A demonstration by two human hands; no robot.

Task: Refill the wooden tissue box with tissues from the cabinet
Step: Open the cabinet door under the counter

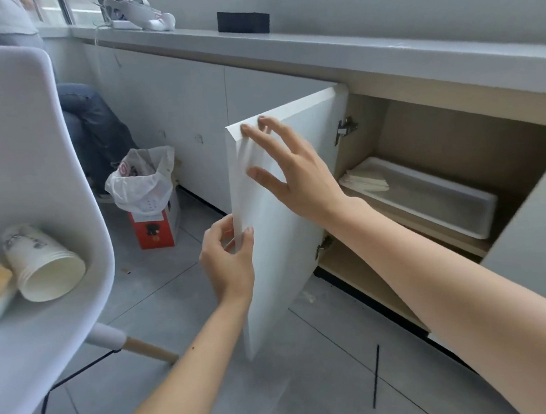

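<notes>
The white cabinet door (287, 238) stands swung out toward me. My left hand (228, 260) grips its free edge near the middle, thumb on one face and fingers behind. My right hand (289, 169) rests flat with spread fingers on the door's inner face, near the top corner. Inside the open cabinet, a white plastic tray (436, 202) sits on the shelf, with a stack of pale folded tissues (366, 178) at its left end. No wooden tissue box is in view.
A white shell chair (31, 181) at left holds stacked paper cups (44, 263). A bag-lined bin in a red box (148, 198) stands on the floor by the cabinets. A seated person's legs (93, 126) are behind it. A second door (539, 243) stands open at right.
</notes>
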